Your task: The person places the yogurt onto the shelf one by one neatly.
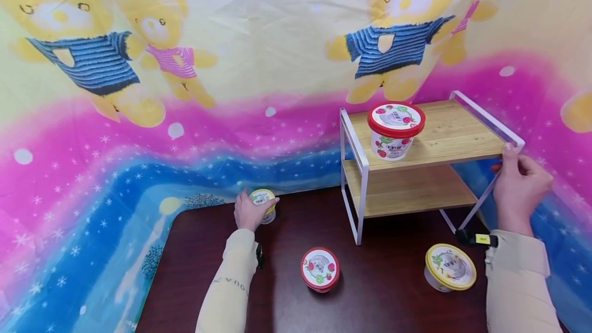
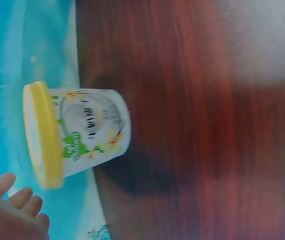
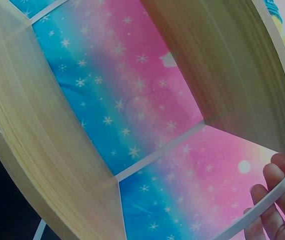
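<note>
At the table's far side my left hand (image 1: pixel 248 214) reaches around a small tub with a yellow lid (image 1: pixel 263 197). In the left wrist view the tub (image 2: pixel 90 130) stands upright, and the spread fingers (image 2: pixel 25 207) are beside its lid with a gap showing. My right hand (image 1: pixel 521 186) grips the white metal frame of a two-tier wooden shelf rack (image 1: pixel 472 132) at its front right corner. The right wrist view shows those fingers (image 3: pixel 277 187) curled round the frame bar (image 3: pixel 262 206). A red-lidded tub (image 1: pixel 393 135) stands on the top board's left part.
On the dark wooden table (image 1: pixel 370 302) stand another red-lidded tub (image 1: pixel 320 269), near the middle, and a larger yellow-lidded tub (image 1: pixel 449 267), in front of the rack's right side. A curtain with printed bears (image 1: pixel 277 66) hangs behind and at both sides.
</note>
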{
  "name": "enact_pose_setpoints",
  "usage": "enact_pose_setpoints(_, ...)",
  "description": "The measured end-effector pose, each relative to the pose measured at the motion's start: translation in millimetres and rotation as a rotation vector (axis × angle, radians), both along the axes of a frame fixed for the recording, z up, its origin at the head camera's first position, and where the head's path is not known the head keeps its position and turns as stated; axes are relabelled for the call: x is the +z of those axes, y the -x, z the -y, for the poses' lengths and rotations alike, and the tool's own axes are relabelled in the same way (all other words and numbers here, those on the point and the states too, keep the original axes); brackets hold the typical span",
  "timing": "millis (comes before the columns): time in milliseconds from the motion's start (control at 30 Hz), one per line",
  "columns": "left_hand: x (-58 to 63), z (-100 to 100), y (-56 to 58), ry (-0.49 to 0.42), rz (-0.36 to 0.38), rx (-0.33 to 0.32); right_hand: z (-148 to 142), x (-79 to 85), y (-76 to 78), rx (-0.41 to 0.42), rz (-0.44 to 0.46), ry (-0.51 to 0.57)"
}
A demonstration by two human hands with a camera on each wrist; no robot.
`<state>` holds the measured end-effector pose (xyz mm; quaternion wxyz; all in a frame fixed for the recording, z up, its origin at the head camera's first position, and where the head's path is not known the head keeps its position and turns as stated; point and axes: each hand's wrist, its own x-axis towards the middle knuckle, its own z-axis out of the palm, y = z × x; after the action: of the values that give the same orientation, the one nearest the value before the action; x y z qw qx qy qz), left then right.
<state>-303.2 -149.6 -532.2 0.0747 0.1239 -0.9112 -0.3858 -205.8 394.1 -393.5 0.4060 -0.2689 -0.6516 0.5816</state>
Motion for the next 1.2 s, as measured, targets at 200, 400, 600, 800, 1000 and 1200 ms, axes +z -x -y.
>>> enact_pose_setpoints(200, -7.0, 1.0, -5.4, -0.007, -0.015, -0.008, 0.3, 1.3, 0.7, 0.004, -0.001, -0.003)
enact_pose_setpoints(400, -6.3, 4.3, -3.6, 0.023, -0.018, -0.012, 0.2, 0.8, -0.1, 0.007, -0.014, -0.001)
enact_pose_setpoints(600, -7.7, 6.5, -1.4, 0.021, 0.004, -0.026, 0.3, 0.0, -1.1, 0.009, -0.015, 0.001)
enact_pose_setpoints(800, -15.1, 7.1, -2.8, 0.010, 0.026, -0.034, 0.6, -1.8, -1.0, 0.007, -0.013, 0.004)
enact_pose_setpoints(1000, -21.2, 4.4, -3.4, 0.024, 0.010, -0.049, -0.5, -2.0, -0.6, 0.006, -0.039, 0.009)
enact_pose_setpoints(1200, -18.4, 1.4, -5.7, 0.026, 0.039, -0.020, 0.0, -1.2, 0.0, 0.008, -0.015, 0.014)
